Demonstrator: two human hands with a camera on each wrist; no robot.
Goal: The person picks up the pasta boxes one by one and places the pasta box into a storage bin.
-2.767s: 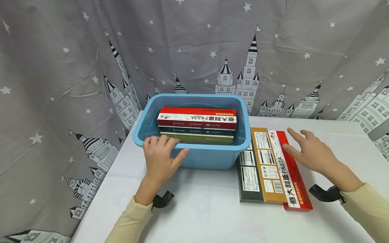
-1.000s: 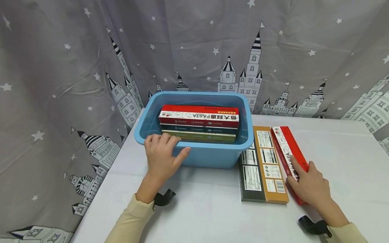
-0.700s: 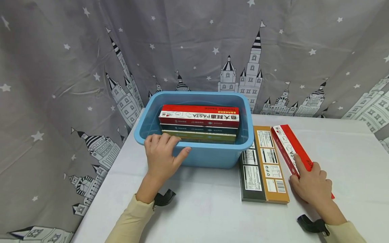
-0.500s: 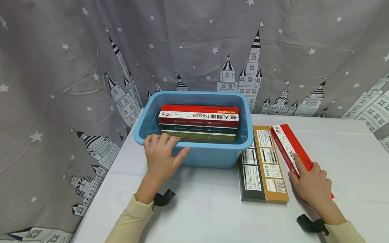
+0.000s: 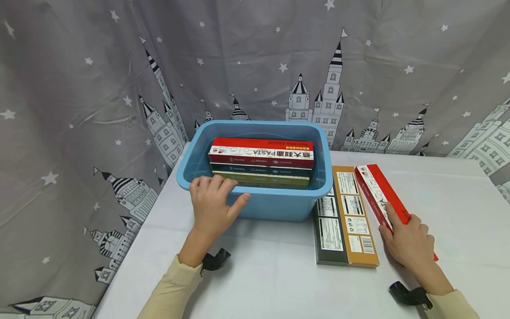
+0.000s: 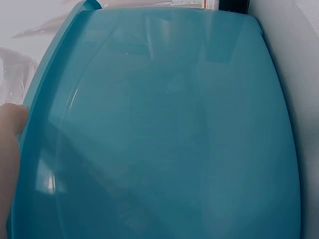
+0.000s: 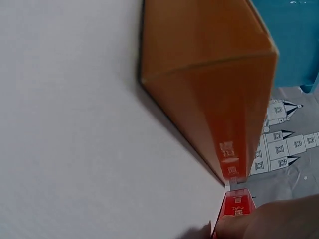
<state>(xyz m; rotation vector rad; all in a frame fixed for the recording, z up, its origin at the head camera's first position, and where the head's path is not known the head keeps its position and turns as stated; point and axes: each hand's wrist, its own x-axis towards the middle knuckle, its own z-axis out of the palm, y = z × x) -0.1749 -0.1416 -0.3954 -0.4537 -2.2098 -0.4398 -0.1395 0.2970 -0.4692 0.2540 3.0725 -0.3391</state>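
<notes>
My left hand [image 5: 210,204] grips the near rim of a blue plastic bin [image 5: 279,207], fingers hooked over the edge and thumb on the outer wall [image 6: 164,129]. Inside the bin a red pasta box [image 5: 260,153] lies on top of a dark box and a green box. To the bin's right, my right hand [image 5: 408,243] grips the near part of another red pasta box [image 5: 376,188], which is tilted up on its long edge. An orange box [image 5: 353,212] and a black box [image 5: 326,230] lie flat beside it; the orange box [image 7: 209,79] fills the right wrist view.
The white table [image 5: 279,283] runs out to the right and toward me. A grey curtain [image 5: 99,88] printed with castles and stars hangs close behind the bin and down the left side. Black wrist mounts [image 5: 213,260] sit at both cuffs.
My right hand came down from hovering over the far end of the red box, took hold of its near part and tipped it onto its edge. The left hand has stayed on the bin's rim.
</notes>
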